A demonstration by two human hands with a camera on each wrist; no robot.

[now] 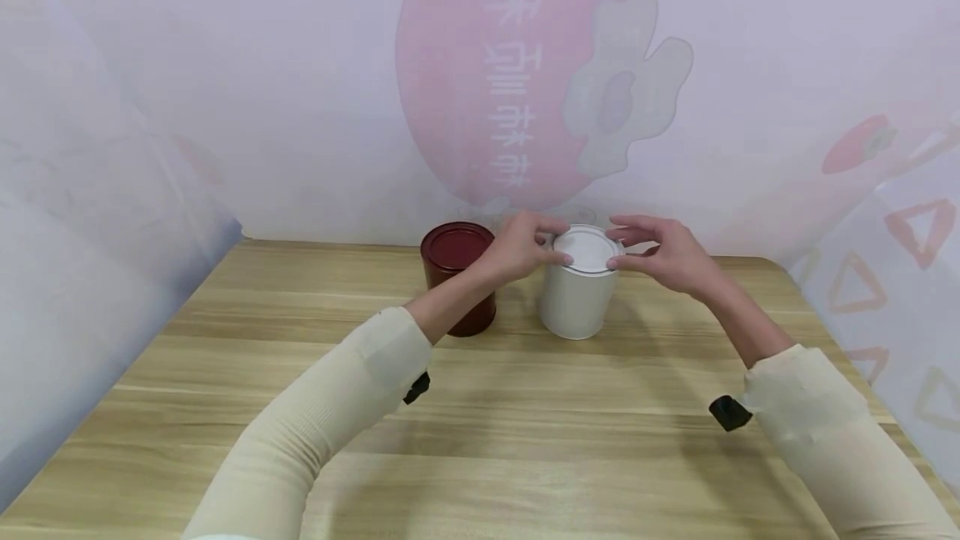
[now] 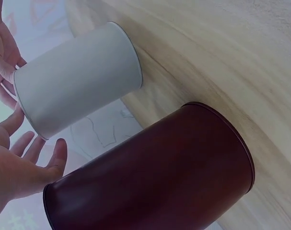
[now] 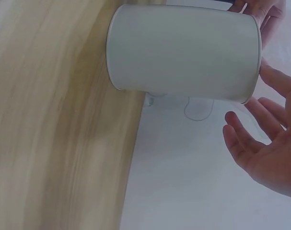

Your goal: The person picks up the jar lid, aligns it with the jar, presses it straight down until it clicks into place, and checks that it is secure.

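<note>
A white can [image 1: 576,300] with a white lid [image 1: 588,247] stands upright near the back of the wooden table [image 1: 480,440]. Just left of it stands a dark red lidded can [image 1: 456,267]. My left hand [image 1: 557,244] reaches over the red can, and its fingertips are at the left rim of the white lid. My right hand [image 1: 618,247] meets the right rim the same way. In the left wrist view the left hand [image 2: 25,160] lies with fingers spread beside the white can [image 2: 78,91] and red can [image 2: 155,172]. In the right wrist view the right hand [image 3: 267,134] is relaxed, one fingertip against the white can [image 3: 183,50].
A pale printed cloth backdrop [image 1: 480,82] hangs right behind the cans and wraps round both sides of the table. Bare wood spreads from the cans to the table's front edge.
</note>
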